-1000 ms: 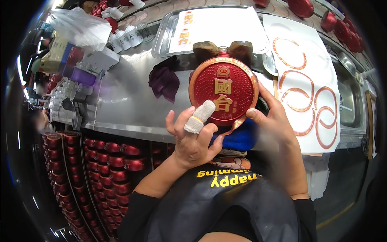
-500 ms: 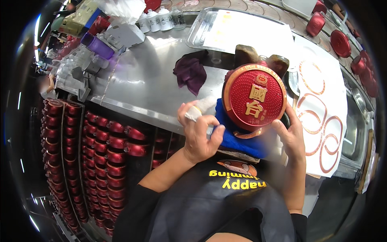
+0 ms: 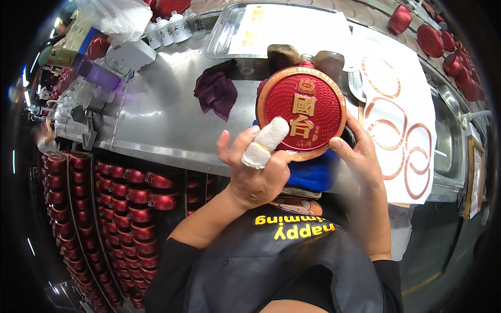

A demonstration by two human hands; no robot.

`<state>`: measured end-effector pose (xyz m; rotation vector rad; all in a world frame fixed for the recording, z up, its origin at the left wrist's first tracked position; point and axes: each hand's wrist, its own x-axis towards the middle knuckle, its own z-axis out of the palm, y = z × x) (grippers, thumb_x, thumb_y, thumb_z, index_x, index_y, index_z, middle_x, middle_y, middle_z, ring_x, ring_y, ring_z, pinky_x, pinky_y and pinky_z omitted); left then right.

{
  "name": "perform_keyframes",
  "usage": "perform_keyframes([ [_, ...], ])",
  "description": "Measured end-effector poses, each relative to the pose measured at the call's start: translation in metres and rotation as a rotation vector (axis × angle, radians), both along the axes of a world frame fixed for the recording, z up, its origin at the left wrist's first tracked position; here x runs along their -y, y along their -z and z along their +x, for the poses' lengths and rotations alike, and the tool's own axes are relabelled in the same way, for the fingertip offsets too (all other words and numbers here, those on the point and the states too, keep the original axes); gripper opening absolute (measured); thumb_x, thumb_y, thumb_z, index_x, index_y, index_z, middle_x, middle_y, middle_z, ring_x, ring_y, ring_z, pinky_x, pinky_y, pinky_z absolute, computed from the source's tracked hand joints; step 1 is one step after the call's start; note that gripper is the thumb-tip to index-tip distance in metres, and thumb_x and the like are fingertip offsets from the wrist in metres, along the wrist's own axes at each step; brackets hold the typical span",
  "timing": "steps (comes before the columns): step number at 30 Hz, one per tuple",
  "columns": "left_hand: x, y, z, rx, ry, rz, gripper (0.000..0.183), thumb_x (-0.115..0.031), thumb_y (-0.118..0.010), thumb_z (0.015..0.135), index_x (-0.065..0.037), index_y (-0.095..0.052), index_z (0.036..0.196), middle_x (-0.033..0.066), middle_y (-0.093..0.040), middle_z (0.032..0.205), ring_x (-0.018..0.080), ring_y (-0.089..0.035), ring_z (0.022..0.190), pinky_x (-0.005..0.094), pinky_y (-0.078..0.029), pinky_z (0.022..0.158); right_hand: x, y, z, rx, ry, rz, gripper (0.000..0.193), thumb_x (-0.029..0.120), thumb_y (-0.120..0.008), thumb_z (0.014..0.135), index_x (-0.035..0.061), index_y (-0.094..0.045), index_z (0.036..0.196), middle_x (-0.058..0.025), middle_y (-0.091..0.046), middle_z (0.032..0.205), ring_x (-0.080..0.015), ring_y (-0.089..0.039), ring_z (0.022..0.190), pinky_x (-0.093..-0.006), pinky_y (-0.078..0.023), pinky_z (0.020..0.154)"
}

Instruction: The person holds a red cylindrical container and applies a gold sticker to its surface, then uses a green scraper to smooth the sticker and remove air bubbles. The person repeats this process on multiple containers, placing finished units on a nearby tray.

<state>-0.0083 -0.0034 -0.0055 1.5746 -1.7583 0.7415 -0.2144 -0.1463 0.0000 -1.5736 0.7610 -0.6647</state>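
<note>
A round, flat red bottle point(image 3: 279, 112) with raised gold characters leans on a dark padded rest point(image 3: 283, 56), its neck pointing away from me. A copper-coloured ring sticker point(image 3: 267, 94) runs around the rim of its face. My right hand point(image 3: 360, 154) grips the bottle's lower right edge, thumb at the rim in front and fingers behind. My left hand point(image 3: 258, 167) is at the lower left rim, fingers spread; a white cloth sleeve point(image 3: 271, 136) with a yellow band covers one finger, which points over the bottle's face. Below the bottle lies a blue cloth point(image 3: 313, 172).
White backing sheet point(image 3: 412, 109) with several copper rings lies at right, beside a sink point(image 3: 450, 148). A purple cloth point(image 3: 216, 89) rests on the steel table point(image 3: 156, 115). A metal tray point(image 3: 222, 36) and white bottles point(image 3: 177, 27) stand behind. Racked red bottles point(image 3: 138, 216) fill the lower left.
My left hand has moved up to the bottle's lower rim, its covered finger now over the face. The ring sticker's lower part, which hung loose from the rim, now lies along it.
</note>
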Motion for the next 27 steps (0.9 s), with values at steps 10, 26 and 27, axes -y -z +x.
perform_keyframes([
  [10, 0.000, 0.003, 0.014, -0.582, 0.015, 0.087, 0.029, -0.033, -0.069, 0.100, -0.007, -0.060, 0.090, 0.0298, -0.055, 0.138, 0.0384, -0.045, 0.126, 0.0498, -0.026, 0.111, 0.000, 0.004, 0.001, 0.023, 0.017, 0.008, 0.082, 0.032, -0.080, 0.090, -0.0056, -0.044, 0.153, -0.0180, -0.057, 0.144, -0.0239, -0.053, 0.135, -0.0368, -0.040, 0.114],
  [26, -0.002, -0.006, 0.010, -0.837, 0.114, 0.188, 0.012, -0.015, -0.073, 0.093, -0.007, -0.064, 0.097, 0.0231, -0.052, 0.139, 0.0332, -0.043, 0.130, 0.0447, -0.026, 0.113, -0.007, 0.001, 0.002, 0.020, 0.057, 0.024, 0.082, 0.036, -0.079, 0.091, -0.0062, -0.044, 0.152, -0.0175, -0.057, 0.144, -0.0233, -0.053, 0.134, -0.0362, -0.039, 0.114],
  [27, -0.001, -0.005, 0.010, -0.829, 0.106, 0.175, 0.013, -0.016, -0.074, 0.093, -0.008, -0.064, 0.096, 0.0215, -0.053, 0.135, 0.0332, -0.043, 0.127, 0.0445, -0.027, 0.111, -0.007, 0.002, 0.002, 0.008, 0.065, 0.011, 0.081, 0.037, -0.078, 0.091, -0.0062, -0.044, 0.151, -0.0163, -0.059, 0.141, -0.0214, -0.055, 0.130, -0.0344, -0.041, 0.112],
])
